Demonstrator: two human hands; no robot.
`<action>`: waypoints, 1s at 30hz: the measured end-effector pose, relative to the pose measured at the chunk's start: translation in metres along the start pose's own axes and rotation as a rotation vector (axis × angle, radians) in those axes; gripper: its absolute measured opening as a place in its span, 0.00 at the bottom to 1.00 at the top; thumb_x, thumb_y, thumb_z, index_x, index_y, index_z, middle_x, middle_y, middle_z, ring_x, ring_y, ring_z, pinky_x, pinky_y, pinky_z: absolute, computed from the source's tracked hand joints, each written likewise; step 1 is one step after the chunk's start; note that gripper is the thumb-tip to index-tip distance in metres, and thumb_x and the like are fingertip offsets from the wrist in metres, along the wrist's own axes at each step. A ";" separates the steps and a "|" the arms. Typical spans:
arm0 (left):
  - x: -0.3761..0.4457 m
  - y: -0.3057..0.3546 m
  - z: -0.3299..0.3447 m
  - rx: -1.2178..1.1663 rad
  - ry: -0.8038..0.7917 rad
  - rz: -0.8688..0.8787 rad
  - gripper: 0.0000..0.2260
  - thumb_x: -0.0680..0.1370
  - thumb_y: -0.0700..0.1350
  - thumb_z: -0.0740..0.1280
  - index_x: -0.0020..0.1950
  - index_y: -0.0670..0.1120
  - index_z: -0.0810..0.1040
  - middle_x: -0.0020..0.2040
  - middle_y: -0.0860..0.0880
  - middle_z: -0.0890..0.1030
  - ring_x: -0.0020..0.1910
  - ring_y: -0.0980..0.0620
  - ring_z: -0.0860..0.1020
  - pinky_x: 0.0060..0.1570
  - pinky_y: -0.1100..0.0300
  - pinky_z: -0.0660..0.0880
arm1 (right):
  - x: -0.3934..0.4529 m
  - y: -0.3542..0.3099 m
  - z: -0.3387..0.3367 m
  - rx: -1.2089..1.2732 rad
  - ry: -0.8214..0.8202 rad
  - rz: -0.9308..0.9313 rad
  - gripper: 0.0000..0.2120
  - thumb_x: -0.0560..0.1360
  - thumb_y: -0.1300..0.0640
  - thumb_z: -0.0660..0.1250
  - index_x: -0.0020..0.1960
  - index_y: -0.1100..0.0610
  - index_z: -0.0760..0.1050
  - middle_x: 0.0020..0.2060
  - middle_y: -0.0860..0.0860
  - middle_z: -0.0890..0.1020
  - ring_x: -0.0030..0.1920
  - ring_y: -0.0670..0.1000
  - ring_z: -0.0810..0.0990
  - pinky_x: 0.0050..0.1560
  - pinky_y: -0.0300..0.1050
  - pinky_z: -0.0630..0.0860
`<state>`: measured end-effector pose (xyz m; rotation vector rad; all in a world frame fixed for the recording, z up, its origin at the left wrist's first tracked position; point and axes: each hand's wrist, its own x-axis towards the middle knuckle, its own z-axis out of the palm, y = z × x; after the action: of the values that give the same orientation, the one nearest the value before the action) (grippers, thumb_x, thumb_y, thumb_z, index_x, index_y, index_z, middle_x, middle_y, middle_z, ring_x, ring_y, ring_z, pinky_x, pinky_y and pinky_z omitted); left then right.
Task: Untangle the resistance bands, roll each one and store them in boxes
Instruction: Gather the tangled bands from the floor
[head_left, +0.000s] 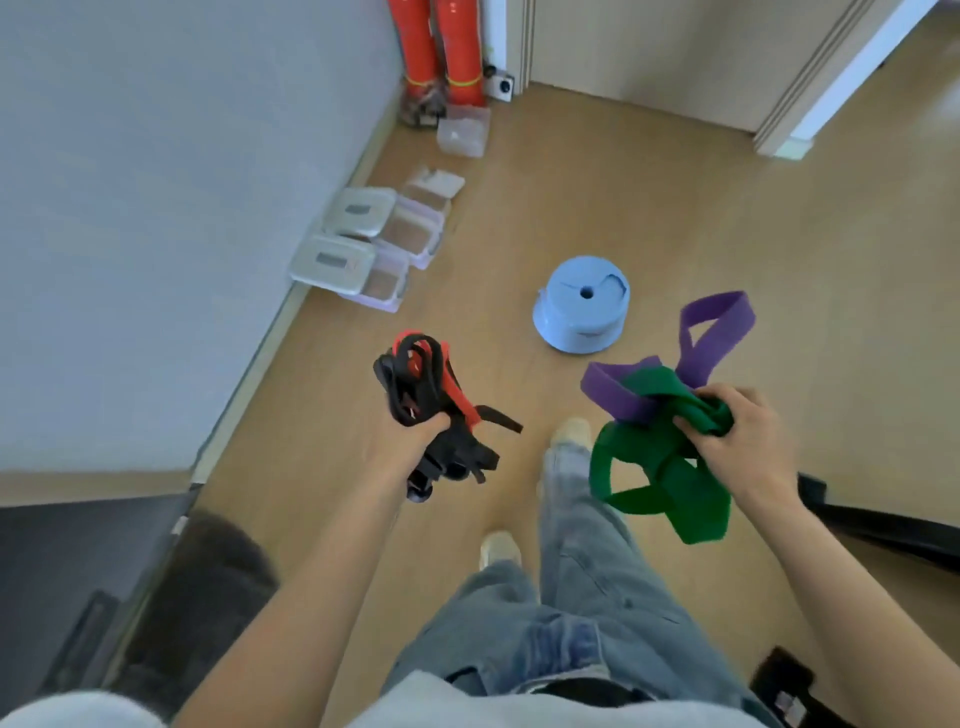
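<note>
Taking the blue stool on the floor as the marker and going left to right: the storage boxes sit in a row well to its left, along the foot of the wall, several with lids leaning against them, and one more clear box lies further back beside the red cylinders.

Nearer the person and left of the stool, the left hand is clenched around a bundle of black and red bands, whose loops stick up and whose ends hang loose below the fist. That bundle looks badly knotted. Pulling on one strand while the fist is closed on the rest would probably tighten the tangle, and a stretched band could snap back at the fingers.

Just right of the stool and closer to the camera, the right hand pinches a knot where the purple band threads through the green band. The green loops dangle over the person's legs and shoes, so a dropped loop might catch a foot mid-step.

With both hands full, neither is free to work a knot. Nothing is rolled yet, and the bands are well apart from the boxes, so a hasty carry risks dropping them or mixing the two bundles together.
</note>
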<state>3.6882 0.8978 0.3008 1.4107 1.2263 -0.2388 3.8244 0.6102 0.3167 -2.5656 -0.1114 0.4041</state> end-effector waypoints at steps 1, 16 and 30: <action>0.014 0.015 0.002 -0.028 -0.009 -0.022 0.23 0.67 0.48 0.70 0.59 0.44 0.71 0.42 0.31 0.76 0.37 0.29 0.76 0.40 0.37 0.75 | 0.025 -0.008 0.003 0.036 -0.012 -0.001 0.13 0.70 0.58 0.73 0.54 0.55 0.78 0.53 0.56 0.75 0.51 0.59 0.76 0.49 0.46 0.69; 0.191 0.219 -0.014 -0.425 0.353 -0.090 0.07 0.67 0.39 0.72 0.40 0.44 0.75 0.28 0.45 0.78 0.21 0.45 0.75 0.21 0.60 0.70 | 0.360 -0.236 0.079 -0.142 -0.369 -0.443 0.18 0.69 0.54 0.72 0.58 0.50 0.75 0.58 0.52 0.74 0.56 0.58 0.75 0.55 0.54 0.73; 0.323 0.301 -0.045 -0.473 0.336 -0.192 0.06 0.65 0.41 0.72 0.39 0.46 0.77 0.30 0.47 0.80 0.24 0.50 0.78 0.24 0.60 0.74 | 0.531 -0.344 0.150 -0.574 -0.538 -0.456 0.23 0.73 0.48 0.68 0.66 0.50 0.69 0.62 0.53 0.68 0.56 0.57 0.76 0.47 0.46 0.71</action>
<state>4.0314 1.1759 0.2554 0.9434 1.5735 0.1605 4.2840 1.0622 0.2354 -2.7682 -1.1238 0.9784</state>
